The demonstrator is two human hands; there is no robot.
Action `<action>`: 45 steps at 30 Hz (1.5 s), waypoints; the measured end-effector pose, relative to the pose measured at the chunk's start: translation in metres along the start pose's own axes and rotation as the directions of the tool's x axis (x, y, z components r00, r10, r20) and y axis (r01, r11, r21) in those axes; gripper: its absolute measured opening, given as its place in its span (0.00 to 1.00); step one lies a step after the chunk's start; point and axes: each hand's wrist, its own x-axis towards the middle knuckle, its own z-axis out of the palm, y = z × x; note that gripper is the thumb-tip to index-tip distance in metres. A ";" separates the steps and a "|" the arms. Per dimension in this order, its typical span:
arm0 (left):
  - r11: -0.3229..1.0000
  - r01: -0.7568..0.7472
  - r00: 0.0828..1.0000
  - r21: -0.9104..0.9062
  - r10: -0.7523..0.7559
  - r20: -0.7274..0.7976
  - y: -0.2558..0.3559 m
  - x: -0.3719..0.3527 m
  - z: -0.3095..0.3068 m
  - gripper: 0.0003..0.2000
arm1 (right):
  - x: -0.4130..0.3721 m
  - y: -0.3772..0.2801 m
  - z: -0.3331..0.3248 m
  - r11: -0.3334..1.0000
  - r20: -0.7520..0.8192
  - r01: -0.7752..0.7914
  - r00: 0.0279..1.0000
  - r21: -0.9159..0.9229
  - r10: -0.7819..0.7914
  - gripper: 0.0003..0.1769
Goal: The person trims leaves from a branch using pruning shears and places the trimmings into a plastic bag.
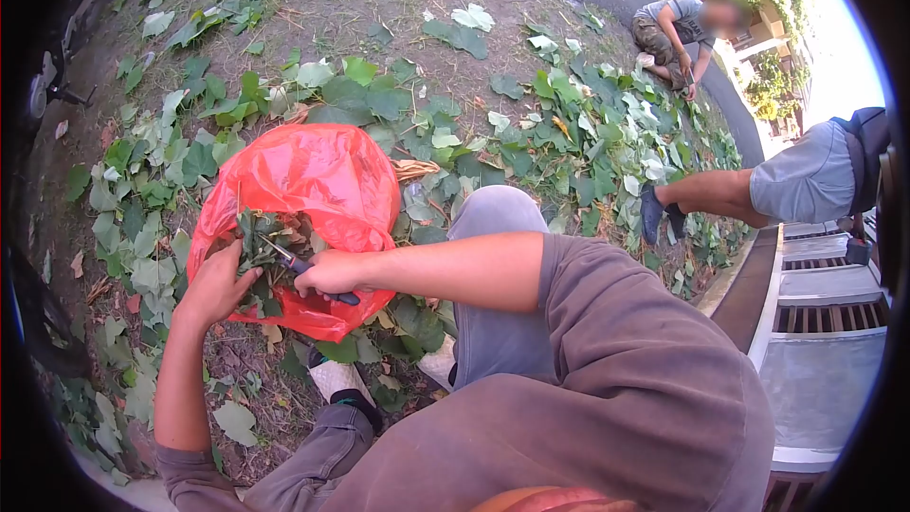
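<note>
My right hand [332, 275] is closed around a dark-handled cutting tool [346, 299], whose narrow metal blade points up-left into the leaves. Whether it has one blade or two I cannot make out. My left hand [216, 283] grips a bunch of green leaves and stems [254, 245] at the mouth of a red plastic bag [318, 175]. The blade tip is close to that bunch. Brownish dry leaves show just behind it, inside the bag opening. The bag stands bulging on the ground in front of my knees, and my right forearm passes over its lower edge.
Cut leafy vines [578, 147] cover much of the bare soil. One person [673, 33] crouches at the far right, hands low by the leaves. Another person's leg [716, 194] stands nearer. A concrete kerb [725, 275] and slatted covers [825, 289] run along the right; bicycle parts [57, 76] are at left.
</note>
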 end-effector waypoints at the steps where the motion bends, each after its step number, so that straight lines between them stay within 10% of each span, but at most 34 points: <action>1: 1.000 0.009 1.000 0.021 -0.009 -0.002 0.000 -0.001 0.001 0.21 | 0.000 0.001 0.000 1.000 0.005 0.007 1.000 0.001 -0.007 0.16; 45: 0.955 -0.126 0.987 0.268 0.149 -0.066 -0.021 -0.001 0.022 0.22 | -0.002 0.006 0.009 0.995 -0.065 -0.019 0.998 -0.103 0.012 0.17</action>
